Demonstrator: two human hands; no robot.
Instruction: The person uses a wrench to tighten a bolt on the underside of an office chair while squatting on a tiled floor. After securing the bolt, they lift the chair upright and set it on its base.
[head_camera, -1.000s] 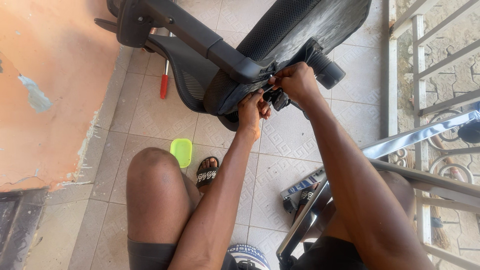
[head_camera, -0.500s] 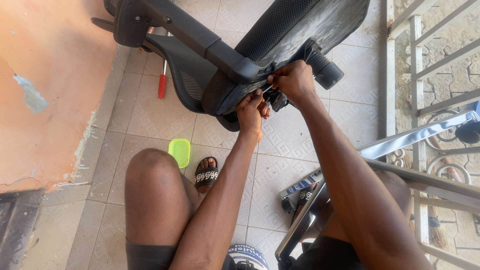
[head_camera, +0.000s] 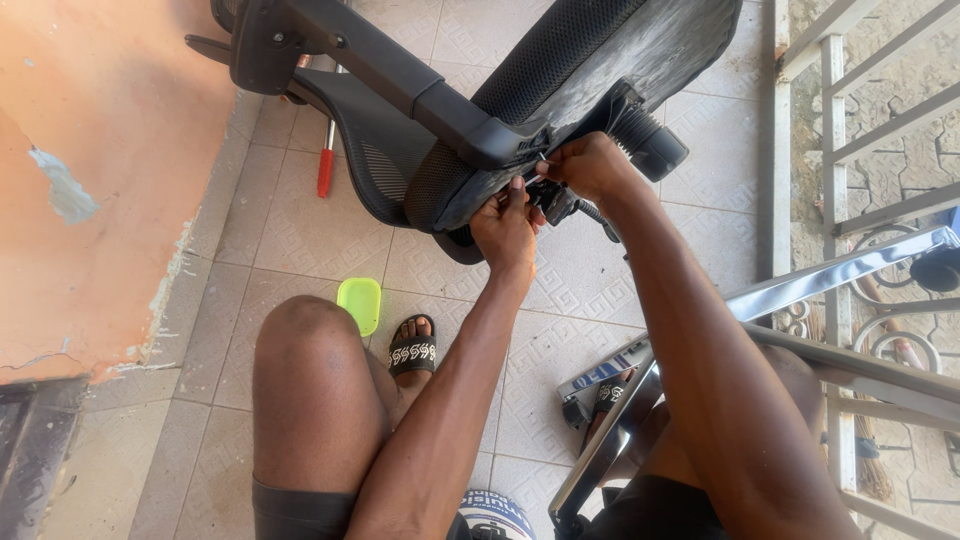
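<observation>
A black office chair (head_camera: 560, 70) lies overturned on the tiled floor in front of me, its mesh seat and armrest bar up. My left hand (head_camera: 507, 232) pinches at the seat's lower edge near the black mechanism (head_camera: 555, 200). My right hand (head_camera: 590, 165) grips the same spot from the right, fingers closed on a small metal part at the seat's underside. Exactly what the fingers hold is hidden. Beside my right hand the chair's black cylinder (head_camera: 650, 140) sticks out.
A red-handled screwdriver (head_camera: 325, 165) lies on the tiles under the chair. A lime green lid (head_camera: 359, 303) sits by my sandalled foot (head_camera: 412, 350). An orange wall (head_camera: 90, 180) stands left. A chrome chair frame (head_camera: 720, 330) and a white railing (head_camera: 850, 200) are at right.
Both hands stay at the chair's underside; my left hand's fingers have shifted slightly at the seat edge. The view has barely moved.
</observation>
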